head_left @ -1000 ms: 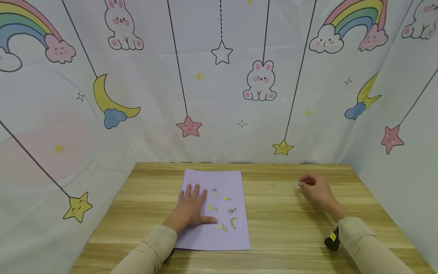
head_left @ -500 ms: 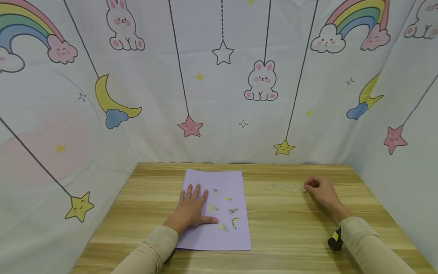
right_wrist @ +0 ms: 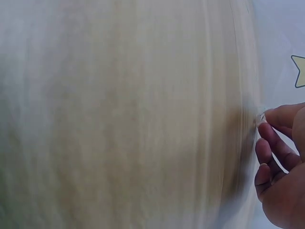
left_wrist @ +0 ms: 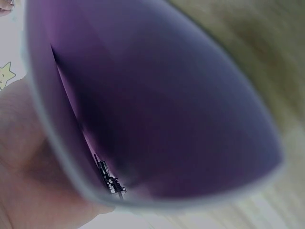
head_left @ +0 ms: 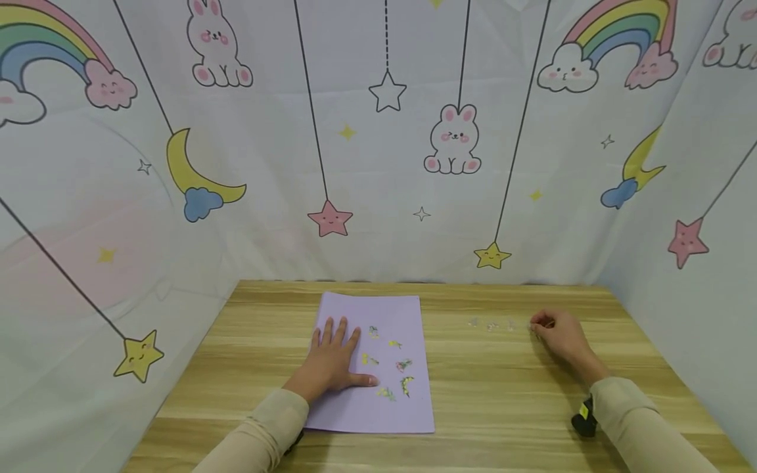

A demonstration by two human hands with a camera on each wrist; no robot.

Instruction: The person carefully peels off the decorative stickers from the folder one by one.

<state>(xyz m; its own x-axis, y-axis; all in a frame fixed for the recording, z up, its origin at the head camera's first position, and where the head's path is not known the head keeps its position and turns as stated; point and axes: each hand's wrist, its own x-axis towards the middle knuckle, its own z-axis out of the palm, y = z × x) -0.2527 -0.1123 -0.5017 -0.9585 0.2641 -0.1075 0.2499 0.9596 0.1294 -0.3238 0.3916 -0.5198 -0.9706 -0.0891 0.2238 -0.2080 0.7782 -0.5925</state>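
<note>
Thumb and forefinger of the right hand pinch a tiny clear piece — just at the tabletop; three similar clear bits lie in a row between that hand and the purple paper; there the left hand rests flat, fingers spread apart — small floral pieces lie beside its thumb and fingertips; behind hangs a printed curtain.

White, cartoon-patterned cloth walls behind and beside a wood-grain tabletop
</note>
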